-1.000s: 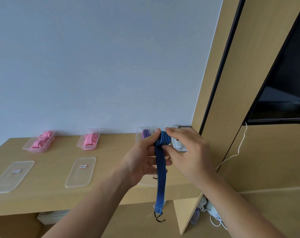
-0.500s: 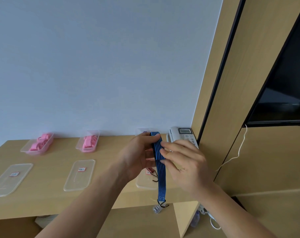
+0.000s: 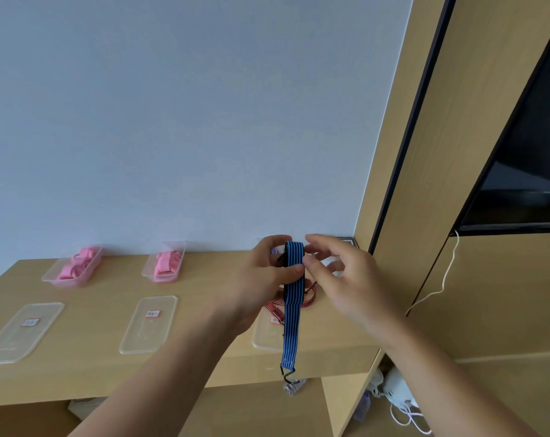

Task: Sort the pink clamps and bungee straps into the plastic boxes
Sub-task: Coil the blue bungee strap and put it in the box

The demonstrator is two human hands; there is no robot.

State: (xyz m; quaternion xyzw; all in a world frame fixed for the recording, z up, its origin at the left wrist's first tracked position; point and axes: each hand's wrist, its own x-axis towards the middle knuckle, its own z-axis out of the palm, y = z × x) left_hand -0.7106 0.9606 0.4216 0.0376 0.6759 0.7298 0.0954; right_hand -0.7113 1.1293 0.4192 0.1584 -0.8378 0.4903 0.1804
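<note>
- At the far left and middle of the worktop (image 3: 94, 367), the left box (image 3: 51, 275) and the middle box (image 3: 146, 270) hold pink clamps (image 3: 75, 266). Their lids (image 3: 149, 323) lie nearer. Nothing here has shifted over the last second, so the clamp half of the job looks done.
- The left hand (image 3: 264, 279) grips the folded top of the blue strap (image 3: 291, 323) with the thumb across its front, much as it did a second ago. A dark piece shows beside its fingers, perhaps the strap's other hook.
- The strap's free end hangs past the worktop's near edge, with its hook (image 3: 288, 375) just below. A second ago more of it dangled, so I judge the strap is being doubled up to fit a box.
- A red strap (image 3: 274, 311) lies on the worktop behind it, partly over a third lid (image 3: 264, 339), and is not yet boxed.
- The right hand (image 3: 346, 279) lay closed over the strap half a second ago and has now come off it. Its fingers are spread, loosely bent and hold nothing, with the thumb tip at the strap's right edge. It is probably reaching for the next fold.
- The box meant for straps is hidden behind the hands.
</note>
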